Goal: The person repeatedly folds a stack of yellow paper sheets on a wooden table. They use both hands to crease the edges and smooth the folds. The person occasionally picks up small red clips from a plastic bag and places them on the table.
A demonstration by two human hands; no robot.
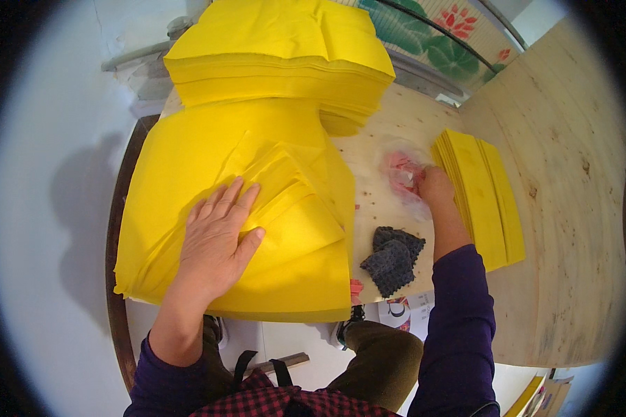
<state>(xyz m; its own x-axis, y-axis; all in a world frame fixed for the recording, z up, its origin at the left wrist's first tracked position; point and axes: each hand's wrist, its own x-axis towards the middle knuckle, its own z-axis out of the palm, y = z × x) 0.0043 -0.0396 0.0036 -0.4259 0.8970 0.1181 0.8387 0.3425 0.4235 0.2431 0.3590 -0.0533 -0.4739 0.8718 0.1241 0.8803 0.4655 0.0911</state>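
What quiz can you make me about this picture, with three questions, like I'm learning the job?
1. Which hand lies spread on the yellow sheets?
A) right
B) left
2. True or false: the dark grey cloth lies to the right of the yellow sheets.
3. What is the right hand touching?

Key:
1. B, the left hand.
2. True.
3. A see-through plastic bag with something pinkish-red in it.

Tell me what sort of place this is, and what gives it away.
Probably a small workshop or home work corner: a wooden tabletop bears a thick stack of yellow sheets, a neat pile of folded yellow pieces and a clear plastic bag with something red inside.
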